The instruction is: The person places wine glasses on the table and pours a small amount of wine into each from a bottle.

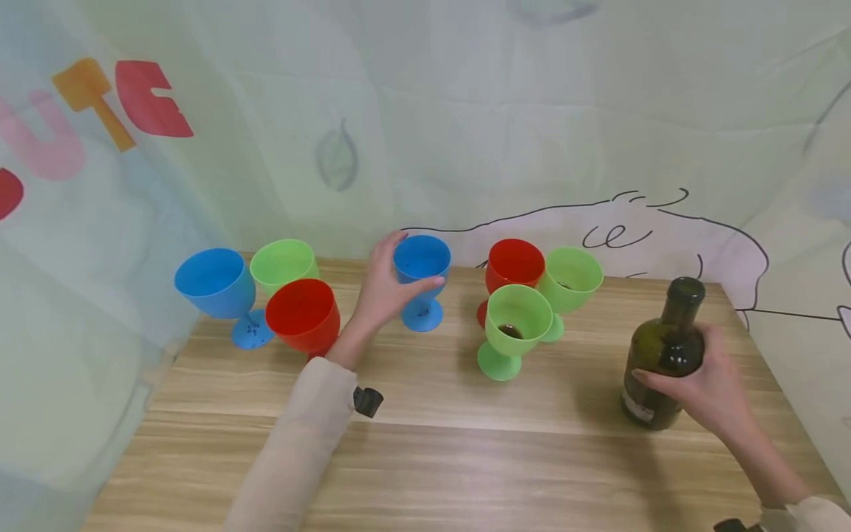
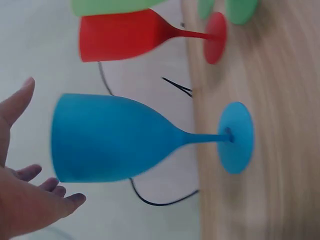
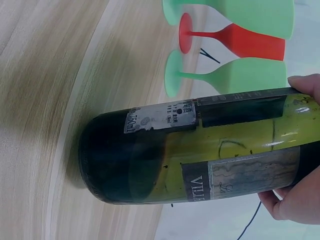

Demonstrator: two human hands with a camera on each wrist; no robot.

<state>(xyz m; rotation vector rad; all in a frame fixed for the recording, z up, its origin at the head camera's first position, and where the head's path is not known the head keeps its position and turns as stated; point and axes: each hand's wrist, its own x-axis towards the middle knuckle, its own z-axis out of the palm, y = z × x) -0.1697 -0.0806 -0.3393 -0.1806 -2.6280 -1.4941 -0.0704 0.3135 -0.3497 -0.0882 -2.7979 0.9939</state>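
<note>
My left hand [image 1: 384,287] is spread around the bowl of a blue goblet [image 1: 419,267], thumb on the near side and fingers behind. In the left wrist view, a gap shows between the fingers and the upright blue goblet [image 2: 115,140]. On the right, my right hand [image 1: 714,384] grips a dark green wine bottle [image 1: 654,369] around its upper body. The right wrist view shows worn labels on the bottle [image 3: 150,165] and dark liquid in its lower part. Whether its base touches the table cannot be told.
Right of centre stand a red goblet [image 1: 492,282], a green goblet [image 1: 572,292] and a nearer green goblet [image 1: 501,362] with dark liquid inside. At left are a blue goblet [image 1: 233,299], a green goblet [image 1: 282,255] and a red goblet [image 1: 312,332]. A printed cloth [image 1: 425,111] hangs behind the wooden table [image 1: 439,473].
</note>
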